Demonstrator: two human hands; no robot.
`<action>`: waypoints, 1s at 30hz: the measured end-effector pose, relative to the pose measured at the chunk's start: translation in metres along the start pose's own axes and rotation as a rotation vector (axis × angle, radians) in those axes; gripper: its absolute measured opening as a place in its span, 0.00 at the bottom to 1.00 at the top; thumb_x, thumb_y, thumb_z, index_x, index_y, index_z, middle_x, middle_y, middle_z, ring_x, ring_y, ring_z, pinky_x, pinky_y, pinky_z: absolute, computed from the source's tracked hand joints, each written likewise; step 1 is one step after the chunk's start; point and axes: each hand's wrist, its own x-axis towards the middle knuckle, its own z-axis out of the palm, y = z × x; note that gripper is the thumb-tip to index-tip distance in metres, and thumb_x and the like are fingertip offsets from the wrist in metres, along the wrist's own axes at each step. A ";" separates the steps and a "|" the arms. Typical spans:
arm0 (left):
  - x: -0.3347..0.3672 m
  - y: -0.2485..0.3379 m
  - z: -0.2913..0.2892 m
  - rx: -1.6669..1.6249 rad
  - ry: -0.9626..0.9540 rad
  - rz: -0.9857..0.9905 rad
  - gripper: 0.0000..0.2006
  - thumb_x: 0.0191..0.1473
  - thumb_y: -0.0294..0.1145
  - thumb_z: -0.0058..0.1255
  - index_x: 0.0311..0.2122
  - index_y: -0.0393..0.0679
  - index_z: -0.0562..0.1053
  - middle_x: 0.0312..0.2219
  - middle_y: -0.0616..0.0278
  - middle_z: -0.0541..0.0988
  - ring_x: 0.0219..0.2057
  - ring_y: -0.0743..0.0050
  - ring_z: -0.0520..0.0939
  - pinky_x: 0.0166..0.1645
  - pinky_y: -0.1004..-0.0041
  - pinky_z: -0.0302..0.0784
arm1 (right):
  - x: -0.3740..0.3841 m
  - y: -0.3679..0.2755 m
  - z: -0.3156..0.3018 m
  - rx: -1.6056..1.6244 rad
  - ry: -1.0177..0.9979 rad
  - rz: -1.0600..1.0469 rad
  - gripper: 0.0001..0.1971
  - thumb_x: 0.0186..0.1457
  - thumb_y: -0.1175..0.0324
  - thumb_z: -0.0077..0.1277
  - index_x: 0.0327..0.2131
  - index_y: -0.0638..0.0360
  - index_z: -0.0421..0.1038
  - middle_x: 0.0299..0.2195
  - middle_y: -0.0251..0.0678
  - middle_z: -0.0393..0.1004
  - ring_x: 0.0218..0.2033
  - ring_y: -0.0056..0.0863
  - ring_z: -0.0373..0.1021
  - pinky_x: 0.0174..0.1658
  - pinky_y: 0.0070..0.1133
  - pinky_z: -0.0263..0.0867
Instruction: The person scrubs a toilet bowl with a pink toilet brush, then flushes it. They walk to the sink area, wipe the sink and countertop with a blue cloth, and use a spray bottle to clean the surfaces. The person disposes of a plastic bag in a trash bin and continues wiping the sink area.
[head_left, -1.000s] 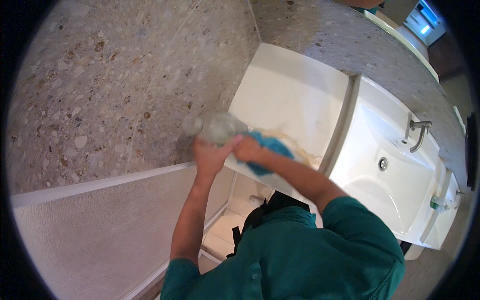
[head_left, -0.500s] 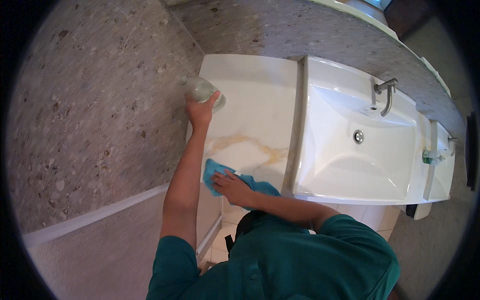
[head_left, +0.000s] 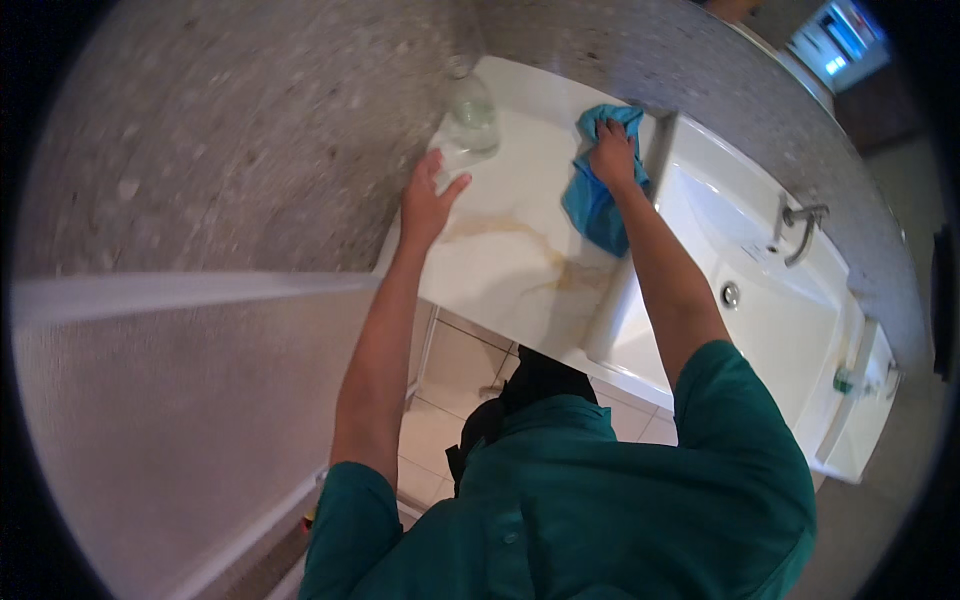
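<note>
My right hand [head_left: 614, 156] presses a crumpled blue cloth [head_left: 594, 212] onto the white marbled counter [head_left: 520, 190], close to the back edge and beside the sink. The fingers are bent into the cloth. On the left, my left hand [head_left: 428, 204] is open, thumb and fingers apart, with nothing between them. Just beyond its fingertips a clear glass bottle [head_left: 472, 115] stands at the counter's far left corner, by the stone wall. The bottle's neck is blurred against the wall.
Right of the counter is a white sink [head_left: 690, 270] with a metal drain [head_left: 730, 294] and a metal faucet [head_left: 800, 230]. A small green-and-clear bottle [head_left: 846, 381] stands farther right. Speckled stone wall [head_left: 250, 150] borders the left side and back. Light tiles [head_left: 450, 370] cover the floor.
My left hand has let go of the glass bottle, which now stands on the counter. My right hand has carried the blue cloth from the front edge to the back right. The view has turned.
</note>
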 end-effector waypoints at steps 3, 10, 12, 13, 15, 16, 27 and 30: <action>-0.087 -0.013 -0.029 -0.258 0.039 -0.128 0.20 0.57 0.28 0.52 0.53 0.34 0.66 0.43 0.54 0.76 0.45 0.68 0.78 0.50 0.73 0.74 | -0.064 -0.085 0.002 -0.053 -0.104 -0.255 0.24 0.47 0.72 0.43 0.51 0.64 0.65 0.54 0.50 0.63 0.57 0.47 0.57 0.58 0.47 0.50; -0.360 -0.045 -0.091 -0.172 0.275 -0.460 0.16 0.57 0.34 0.51 0.48 0.38 0.71 0.36 0.58 0.79 0.35 0.73 0.80 0.41 0.73 0.76 | -0.261 -0.317 0.021 0.376 -0.596 -0.856 0.23 0.44 0.77 0.44 0.48 0.64 0.67 0.52 0.52 0.63 0.56 0.47 0.58 0.59 0.41 0.51; -0.461 -0.057 -0.116 0.074 0.326 -0.476 0.16 0.57 0.37 0.51 0.47 0.39 0.72 0.36 0.58 0.79 0.35 0.71 0.79 0.42 0.70 0.76 | -0.321 -0.356 0.027 0.592 -0.555 -0.997 0.21 0.42 0.78 0.45 0.45 0.65 0.68 0.50 0.53 0.65 0.53 0.50 0.60 0.57 0.38 0.54; -0.516 -0.059 -0.122 0.120 0.391 -0.572 0.16 0.57 0.37 0.52 0.47 0.40 0.72 0.36 0.57 0.79 0.35 0.70 0.80 0.42 0.70 0.76 | -0.351 -0.369 0.032 0.513 -0.650 -1.040 0.21 0.44 0.76 0.46 0.46 0.64 0.70 0.51 0.52 0.65 0.54 0.50 0.60 0.57 0.38 0.55; -0.631 -0.060 -0.117 -0.019 0.759 -0.650 0.16 0.56 0.36 0.52 0.48 0.42 0.73 0.34 0.58 0.80 0.33 0.72 0.81 0.40 0.71 0.76 | -0.408 -0.380 0.045 0.418 -0.815 -1.149 0.22 0.45 0.69 0.52 0.47 0.60 0.71 0.51 0.49 0.69 0.54 0.47 0.62 0.58 0.35 0.58; -0.689 -0.060 -0.110 -0.092 0.965 -0.692 0.16 0.56 0.36 0.52 0.48 0.42 0.73 0.34 0.58 0.80 0.33 0.72 0.81 0.39 0.72 0.76 | -0.435 -0.380 0.056 0.462 -0.891 -1.019 0.19 0.46 0.68 0.52 0.44 0.61 0.73 0.47 0.49 0.72 0.51 0.46 0.66 0.57 0.33 0.59; -1.063 0.075 0.088 -0.555 2.531 -0.819 0.11 0.57 0.31 0.48 0.44 0.38 0.71 0.32 0.60 0.79 0.30 0.76 0.80 0.35 0.79 0.74 | -0.572 -0.363 0.147 -0.454 -0.728 -1.954 0.12 0.50 0.69 0.44 0.29 0.62 0.77 0.34 0.44 0.77 0.36 0.39 0.74 0.41 0.34 0.69; -1.097 0.088 0.062 -0.485 2.495 -0.730 0.13 0.57 0.34 0.49 0.43 0.35 0.72 0.33 0.60 0.79 0.35 0.73 0.80 0.43 0.76 0.73 | -0.637 -0.422 0.127 -0.547 -0.817 -1.966 0.12 0.52 0.69 0.43 0.31 0.61 0.77 0.33 0.42 0.77 0.34 0.36 0.74 0.39 0.32 0.69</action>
